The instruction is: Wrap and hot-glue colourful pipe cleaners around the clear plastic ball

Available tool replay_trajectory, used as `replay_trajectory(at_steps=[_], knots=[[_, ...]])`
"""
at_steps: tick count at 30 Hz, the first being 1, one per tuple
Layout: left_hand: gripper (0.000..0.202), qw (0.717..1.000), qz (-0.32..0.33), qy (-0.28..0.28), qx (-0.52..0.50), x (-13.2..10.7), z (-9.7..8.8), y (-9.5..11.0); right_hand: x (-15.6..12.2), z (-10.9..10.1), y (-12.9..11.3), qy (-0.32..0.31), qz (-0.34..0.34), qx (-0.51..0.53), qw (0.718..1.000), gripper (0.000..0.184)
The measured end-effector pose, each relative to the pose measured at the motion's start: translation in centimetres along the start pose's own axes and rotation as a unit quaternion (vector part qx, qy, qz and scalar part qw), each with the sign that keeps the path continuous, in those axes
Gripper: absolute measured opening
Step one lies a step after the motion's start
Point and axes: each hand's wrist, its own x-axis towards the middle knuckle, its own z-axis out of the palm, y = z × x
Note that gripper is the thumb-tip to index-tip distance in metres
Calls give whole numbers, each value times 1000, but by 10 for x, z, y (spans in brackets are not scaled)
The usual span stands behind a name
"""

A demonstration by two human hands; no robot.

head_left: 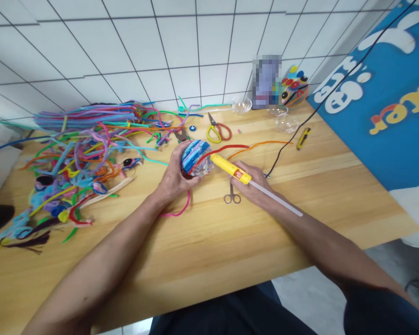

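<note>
My left hand (176, 172) is wrapped round a clear ball (197, 157) partly covered in rows of blue, white and lilac pipe cleaners. A red pipe cleaner (226, 148) lies against the ball, its loose end sticking out to the right. In my right hand (249, 179) is a yellow hot glue gun (232, 168), its nozzle at the ball's right side. A translucent glue stick (275, 197) juts from the gun's back over my forearm. Just below the gun lie small metal scissors (232, 198), partly hidden. A pink pipe cleaner (181, 211) curves below my left hand.
Tangled pipe cleaners (80, 158) and a long bundle (87, 116) cover the table's left. Behind the ball are pliers (181, 136) and yellow-red scissors (219, 129). A yellow cutter (303, 138), clear domes (242, 104) and a decorated ball (293, 88) stand right. A black cord (300, 124) crosses there.
</note>
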Motion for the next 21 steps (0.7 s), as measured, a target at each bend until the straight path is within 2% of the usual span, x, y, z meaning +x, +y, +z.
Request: replay_trajectory(at_steps=[4,11,21], knots=[[102,1000,-9,-6,-8,1,-1,3,-2,1,-2,-23,-25,-3,999,8],[103,1000,5,0,1,1,0,1,2,-1,3,17,7,-4,1000,5],[102,1000,3,-2,-2,2,1,1,-8,9,9,-61,-117,-60,989,13]])
